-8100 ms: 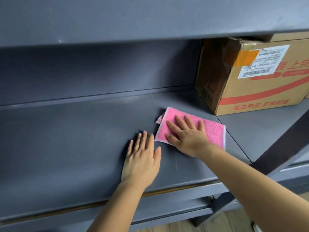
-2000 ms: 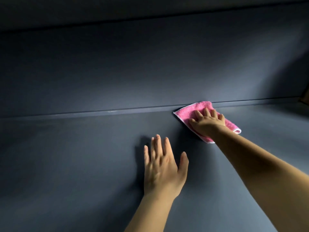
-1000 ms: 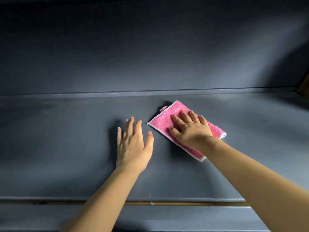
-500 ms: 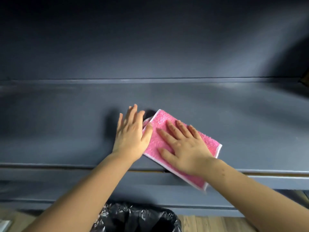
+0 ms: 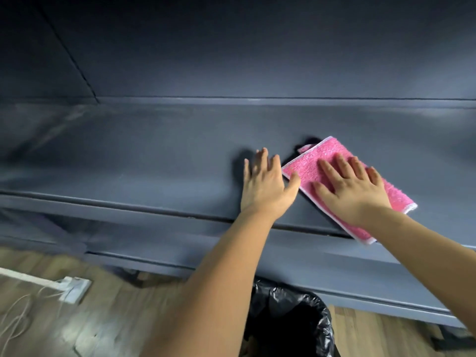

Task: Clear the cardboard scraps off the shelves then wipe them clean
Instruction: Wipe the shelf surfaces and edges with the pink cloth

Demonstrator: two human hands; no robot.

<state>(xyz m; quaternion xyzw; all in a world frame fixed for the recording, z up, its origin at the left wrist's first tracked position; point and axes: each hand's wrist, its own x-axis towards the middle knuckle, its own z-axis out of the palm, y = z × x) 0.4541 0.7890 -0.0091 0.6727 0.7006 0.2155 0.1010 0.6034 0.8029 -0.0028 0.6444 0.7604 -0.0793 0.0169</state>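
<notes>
1. Head view: right hand is flat with fingers spread, pressing down on the pink cloth. The cloth lies on the dark grey shelf, and its near corner sticks out past the front edge.
2. Left hand lies palm down on the shelf, fingers straight, thumb touching the cloth's left edge.
3. Below the shelf there's a bin with a black bag on a wood floor, plus a white power strip off to the left.

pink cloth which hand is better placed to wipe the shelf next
Right. The right hand lies flat on the pink cloth; the left hand rests on the bare shelf, thumb at the cloth's edge.
</notes>
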